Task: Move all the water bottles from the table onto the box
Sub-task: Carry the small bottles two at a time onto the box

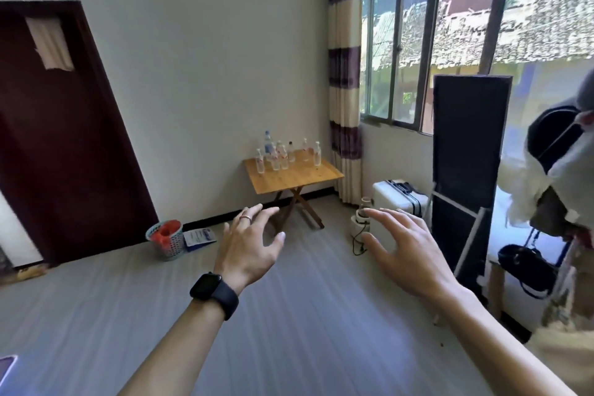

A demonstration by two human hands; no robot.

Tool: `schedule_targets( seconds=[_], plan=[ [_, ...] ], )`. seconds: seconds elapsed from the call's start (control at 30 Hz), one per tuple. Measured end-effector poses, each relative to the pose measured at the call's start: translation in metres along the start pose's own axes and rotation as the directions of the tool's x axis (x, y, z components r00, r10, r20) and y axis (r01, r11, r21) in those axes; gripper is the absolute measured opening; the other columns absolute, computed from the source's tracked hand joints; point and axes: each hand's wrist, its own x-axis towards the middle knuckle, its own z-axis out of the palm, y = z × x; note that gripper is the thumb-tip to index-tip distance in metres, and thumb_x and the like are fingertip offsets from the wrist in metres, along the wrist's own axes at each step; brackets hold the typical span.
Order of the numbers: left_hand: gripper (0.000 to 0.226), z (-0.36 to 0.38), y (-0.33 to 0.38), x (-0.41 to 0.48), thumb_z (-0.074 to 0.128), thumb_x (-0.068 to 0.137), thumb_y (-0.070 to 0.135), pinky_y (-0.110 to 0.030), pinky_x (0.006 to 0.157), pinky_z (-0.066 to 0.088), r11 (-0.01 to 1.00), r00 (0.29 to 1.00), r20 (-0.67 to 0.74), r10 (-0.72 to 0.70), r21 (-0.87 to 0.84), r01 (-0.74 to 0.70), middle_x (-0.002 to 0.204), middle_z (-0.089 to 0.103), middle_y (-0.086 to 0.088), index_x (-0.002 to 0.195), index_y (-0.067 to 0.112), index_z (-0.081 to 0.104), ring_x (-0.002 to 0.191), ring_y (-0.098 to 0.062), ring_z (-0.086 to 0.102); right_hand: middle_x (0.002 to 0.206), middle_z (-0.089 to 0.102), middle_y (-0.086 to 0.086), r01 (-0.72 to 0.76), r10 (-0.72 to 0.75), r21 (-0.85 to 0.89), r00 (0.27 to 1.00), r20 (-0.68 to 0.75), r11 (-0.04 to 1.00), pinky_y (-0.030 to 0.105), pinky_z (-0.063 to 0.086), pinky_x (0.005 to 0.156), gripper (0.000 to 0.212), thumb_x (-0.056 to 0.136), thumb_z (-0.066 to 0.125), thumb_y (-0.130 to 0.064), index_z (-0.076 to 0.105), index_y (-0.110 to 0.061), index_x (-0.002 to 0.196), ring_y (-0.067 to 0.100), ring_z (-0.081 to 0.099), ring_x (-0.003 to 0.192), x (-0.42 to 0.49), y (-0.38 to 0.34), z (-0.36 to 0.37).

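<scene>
Grey plank-look floor is stretching out under both arms, w/ a plain white wall behind. Left hand is hovering palm-down in mid-air, fingers spread & slightly bent, holding nothing. Right hand is hovering just beside it, fingers fanned apart, gripping nothing.

Straight beyond the fingertips, well apart from both hands, a small wooden folding table w/ crossed legs is standing against the wall. Clear plastic water bottles are clustering on its far half, all standing upright, long axis vertical, caps pointing up. Most are wearing red-and-white labels; one taller blue-label bottle is standing at the back. Label writing is too small to read.

A black smartwatch is wrapping the left wrist & a thin ring is sitting on a left finger. Off to the left of the left hand, a blue-white mesh basket & a blue-white printed booklet are sitting on the floor, booklet text unreadable. Beyond the right hand a white hard-shell suitcase is lying flat next to a tall black panel.
</scene>
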Motion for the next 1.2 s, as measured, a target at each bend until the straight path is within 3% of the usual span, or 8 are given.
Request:
schedule_targets(
  seconds=[0.2,0.33,0.7,0.9,1.07,1.2],
  plan=[
    [0.051,0.034,-0.024,0.110,0.060,0.092,0.044,-0.052,0.115,0.028,0.998,0.997,-0.044,-0.060,0.013,0.060,0.151,0.042,0.003,0.141,0.035,0.050,0.143,-0.021,0.035,0.139,0.054,-0.019,0.036,-0.035,0.053,0.999,-0.024,0.998,0.020,0.025,0.107,0.046,0.093,0.058,-0.053,0.051,-0.046,0.139,0.010,0.034,0.138,0.121,0.044,0.042],
    [0.051,0.057,-0.038,0.181,0.062,0.091,0.042,-0.050,0.113,0.031,0.994,0.991,-0.082,-0.108,-0.010,0.107,0.150,0.044,0.002,0.140,0.033,0.051,0.139,-0.022,0.040,0.137,0.056,-0.018,0.094,-0.092,0.071,0.995,-0.031,0.993,0.027,0.033,0.109,0.046,0.093,0.059,-0.053,0.054,-0.043,0.138,0.012,0.041,0.135,0.206,0.067,0.069],
    [0.051,0.143,-0.149,0.358,0.064,0.091,0.040,-0.046,0.113,0.032,0.985,0.982,-0.075,-0.172,-0.013,0.172,0.149,0.046,0.000,0.140,0.030,0.052,0.141,-0.020,0.039,0.133,0.058,-0.018,0.118,-0.122,0.126,0.992,0.019,0.985,0.027,0.034,0.109,0.048,0.091,0.057,-0.055,0.054,-0.043,0.137,0.013,0.041,0.132,0.406,0.114,0.215],
    [0.052,0.185,-0.207,0.482,0.064,0.093,0.036,-0.041,0.114,0.032,0.987,0.986,-0.041,-0.160,-0.039,0.158,0.150,0.046,0.000,0.142,0.026,0.051,0.140,-0.021,0.040,0.135,0.056,-0.021,0.062,-0.065,0.105,0.998,0.024,0.993,0.030,0.036,0.108,0.047,0.091,0.057,-0.054,0.053,-0.044,0.137,0.012,0.040,0.133,0.511,0.139,0.284],
    [0.051,0.233,-0.229,0.584,0.063,0.094,0.035,-0.046,0.112,0.034,0.985,0.991,0.027,-0.130,-0.112,0.132,0.149,0.045,0.004,0.142,0.027,0.050,0.139,-0.019,0.041,0.135,0.055,-0.020,0.016,-0.019,0.119,1.000,0.019,0.993,0.042,0.047,0.103,0.046,0.091,0.059,-0.050,0.052,-0.046,0.137,0.011,0.040,0.132,0.588,0.171,0.326],
    [0.051,0.289,-0.249,0.660,0.063,0.093,0.037,-0.047,0.113,0.034,0.986,0.993,0.077,-0.094,-0.130,0.104,0.148,0.044,0.005,0.142,0.029,0.050,0.138,-0.017,0.040,0.134,0.057,-0.018,-0.020,0.018,0.101,1.000,0.012,0.995,0.040,0.045,0.105,0.047,0.091,0.059,-0.050,0.053,-0.045,0.138,0.013,0.040,0.132,0.650,0.208,0.366]
  ],
)
